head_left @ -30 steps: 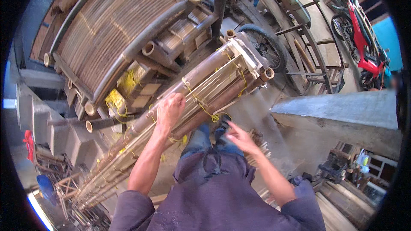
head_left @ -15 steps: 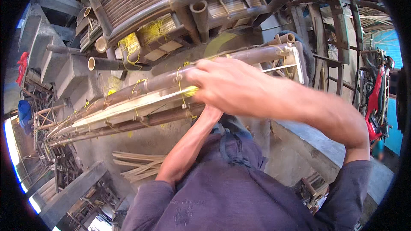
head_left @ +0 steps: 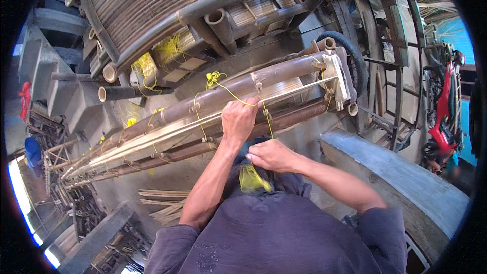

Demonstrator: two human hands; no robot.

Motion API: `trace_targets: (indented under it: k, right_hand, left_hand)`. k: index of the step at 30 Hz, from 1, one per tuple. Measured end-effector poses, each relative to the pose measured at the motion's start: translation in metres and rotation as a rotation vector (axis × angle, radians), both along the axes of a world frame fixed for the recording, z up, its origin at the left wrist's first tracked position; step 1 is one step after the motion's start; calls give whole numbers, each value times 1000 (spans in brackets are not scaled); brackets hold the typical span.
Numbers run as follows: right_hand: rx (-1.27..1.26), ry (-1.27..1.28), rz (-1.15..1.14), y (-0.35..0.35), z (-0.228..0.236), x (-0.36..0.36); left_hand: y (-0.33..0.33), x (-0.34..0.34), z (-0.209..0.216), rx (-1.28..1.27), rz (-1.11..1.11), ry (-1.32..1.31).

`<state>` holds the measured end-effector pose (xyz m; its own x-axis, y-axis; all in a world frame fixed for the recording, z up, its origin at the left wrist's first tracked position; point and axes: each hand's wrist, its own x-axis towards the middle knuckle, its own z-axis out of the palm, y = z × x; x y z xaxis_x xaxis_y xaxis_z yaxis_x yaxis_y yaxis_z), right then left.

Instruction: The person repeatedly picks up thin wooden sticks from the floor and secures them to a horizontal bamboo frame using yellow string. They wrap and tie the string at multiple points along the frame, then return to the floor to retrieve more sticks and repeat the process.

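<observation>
Yellow cord [head_left: 269, 124] is gripped by closed fingers of the left hand [head_left: 239, 121] and right hand [head_left: 269, 155], its bundle [head_left: 253, 178] hanging below the right fingers. Even tension is best kept across the bamboo pole [head_left: 299, 118], right of the left fingers.

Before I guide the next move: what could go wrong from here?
The yellow bundle dangling below the right hand might snag or tangle. The yellow loops near the upper bamboo pole could catch. With cord beside the left hand, a sharp pull may pinch it.
</observation>
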<state>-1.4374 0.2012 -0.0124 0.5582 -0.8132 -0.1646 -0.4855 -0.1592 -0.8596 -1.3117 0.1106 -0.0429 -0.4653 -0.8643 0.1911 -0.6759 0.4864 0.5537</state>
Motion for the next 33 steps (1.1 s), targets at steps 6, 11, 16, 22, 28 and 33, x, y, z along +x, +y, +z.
trace_targets:
  k: [6, 11, 16, 22, 28, 33]
  right_hand:
    - [-239, 47, -186, 6, -57, 29]
    - [-200, 367, -67, 19, -62, 19]
    - [-193, 65, -595, 48, 8, -29]
    - [577, -171, -1253, 47, -54, -129]
    - [-389, 551, -204, -65, 194, -200]
    - [-669, 46, 150, -173, 126, -150]
  left_hand:
    - [-74, -44, 73, 677, -79, 510]
    - [-136, -52, -75, 1276, 238, 548]
    - [-170, -43, -5, 397, -12, -585]
    - [-87, -125, 42, 273, -324, 24]
    - [-13, -162, -11, 412, -57, 3]
    - [-2, -180, -9, -104, -57, -57]
